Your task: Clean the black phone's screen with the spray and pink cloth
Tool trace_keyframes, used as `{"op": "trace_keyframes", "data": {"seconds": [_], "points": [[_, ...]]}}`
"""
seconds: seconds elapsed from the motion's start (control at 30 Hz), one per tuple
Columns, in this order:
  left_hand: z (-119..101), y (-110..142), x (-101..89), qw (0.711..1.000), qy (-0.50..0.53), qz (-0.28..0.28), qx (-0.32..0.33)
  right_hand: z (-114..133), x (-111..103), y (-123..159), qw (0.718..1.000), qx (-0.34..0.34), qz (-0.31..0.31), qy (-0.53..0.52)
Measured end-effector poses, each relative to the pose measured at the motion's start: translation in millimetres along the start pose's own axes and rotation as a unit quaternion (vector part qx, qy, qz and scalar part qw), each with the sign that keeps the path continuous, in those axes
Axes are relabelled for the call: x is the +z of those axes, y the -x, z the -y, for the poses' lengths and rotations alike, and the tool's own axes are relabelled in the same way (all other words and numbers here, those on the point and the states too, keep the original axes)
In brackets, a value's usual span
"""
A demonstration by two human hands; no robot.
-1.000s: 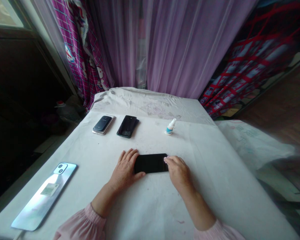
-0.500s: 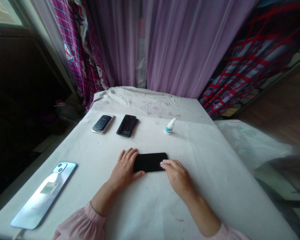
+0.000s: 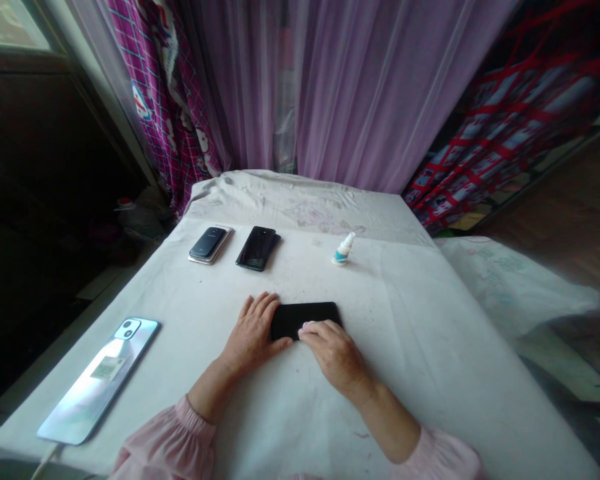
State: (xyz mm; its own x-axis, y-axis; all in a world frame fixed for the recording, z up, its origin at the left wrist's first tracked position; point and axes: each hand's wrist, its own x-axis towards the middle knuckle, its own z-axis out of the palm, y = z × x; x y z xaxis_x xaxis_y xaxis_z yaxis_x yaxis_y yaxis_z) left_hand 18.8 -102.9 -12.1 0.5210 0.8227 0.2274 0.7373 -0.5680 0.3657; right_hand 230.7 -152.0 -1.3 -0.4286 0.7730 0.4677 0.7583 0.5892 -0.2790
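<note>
A black smartphone (image 3: 307, 313) lies flat and sideways, screen up, on the white-covered table. My left hand (image 3: 253, 333) grips its left end, fingertips at the far edge and thumb along the near edge. Bent over the right part of the screen, my right hand (image 3: 334, 353) has its fingers pressed together in a pinch. A small pale pinkish bit shows at those fingertips; whether it is a pad or only the nails I cannot tell. Beyond the phone stands a small white spray bottle (image 3: 343, 252) with a blue label.
Farther back lie two stacks of phones: a dark-blue phone (image 3: 208, 243) on a lighter one, and a black phone (image 3: 256, 248) on another dark one. A large silvery-blue phone (image 3: 100, 377) with a cable (image 3: 47, 460) lies at left. Purple curtains (image 3: 370, 93) hang behind the table.
My right hand has moved left across the phone's screen toward its near edge. My left hand keeps its hold on the left end. The whole view has shifted slightly.
</note>
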Motion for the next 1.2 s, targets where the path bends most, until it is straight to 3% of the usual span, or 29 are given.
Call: {"op": "trace_keyframes", "data": {"seconds": [0.27, 0.57, 0.67, 0.9, 1.2], "points": [[-1.9, -2.0, -3.0, 1.0, 0.0, 0.021, -0.006, -40.7, -30.9, 32.7, 0.999, 0.018, -0.008, 0.032], [-0.4, -0.9, -0.8, 1.0, -0.005, 0.004, 0.003, -0.9, -4.0, -0.5, 1.0, -0.007, 0.002, 0.027], [1.2, -0.3, 0.4, 1.0, -0.003, -0.002, 0.006, -4.2, -4.7, 1.5, 1.0, -0.012, 0.007, 0.013], [0.3, -0.6, -0.8, 1.0, 0.0, 0.007, 0.009, -41.8, -31.3, 30.4, 0.999, 0.015, 0.0, 0.028], [1.3, -0.8, 1.3, 1.0, -0.004, 0.004, 0.01, -6.9, -2.8, 0.0, 1.0, 0.015, -0.006, -0.004]]}}
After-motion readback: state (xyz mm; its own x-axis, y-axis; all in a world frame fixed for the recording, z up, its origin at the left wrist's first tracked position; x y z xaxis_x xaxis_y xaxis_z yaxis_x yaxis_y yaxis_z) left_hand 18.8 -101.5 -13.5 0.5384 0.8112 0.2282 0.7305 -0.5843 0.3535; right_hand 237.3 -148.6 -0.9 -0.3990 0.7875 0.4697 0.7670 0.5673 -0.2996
